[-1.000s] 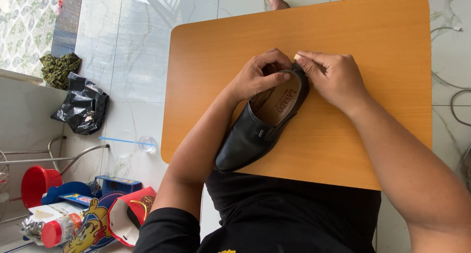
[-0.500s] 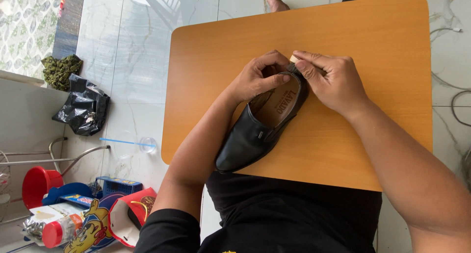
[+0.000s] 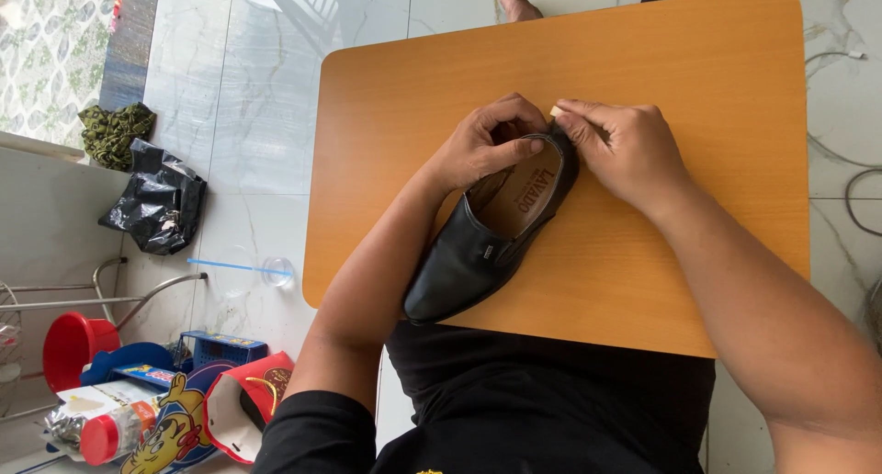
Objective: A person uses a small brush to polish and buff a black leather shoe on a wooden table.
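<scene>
A black leather slip-on shoe [image 3: 469, 253] lies on an orange wooden table [image 3: 643, 281], toe toward me and heel away. My left hand [image 3: 482, 143] grips the heel rim, thumb laid along the shoe's opening over the tan insole. My right hand [image 3: 620, 143] presses against the back of the heel from the right, and its fingertips pinch a small pale piece [image 3: 555, 111] at the heel's top edge. What that piece is I cannot tell.
A bare foot [image 3: 516, 4] of another person shows beyond the table's far edge. On the marble floor at left lie a black plastic bag [image 3: 156, 203], a green cloth [image 3: 115, 129], a red bucket [image 3: 69, 345], a blue crate and colourful bags. Cables run along the right.
My right hand has shifted slightly up along the heel, fingertips now at its top edge with the pale piece showing. The left hand and the shoe have barely moved.
</scene>
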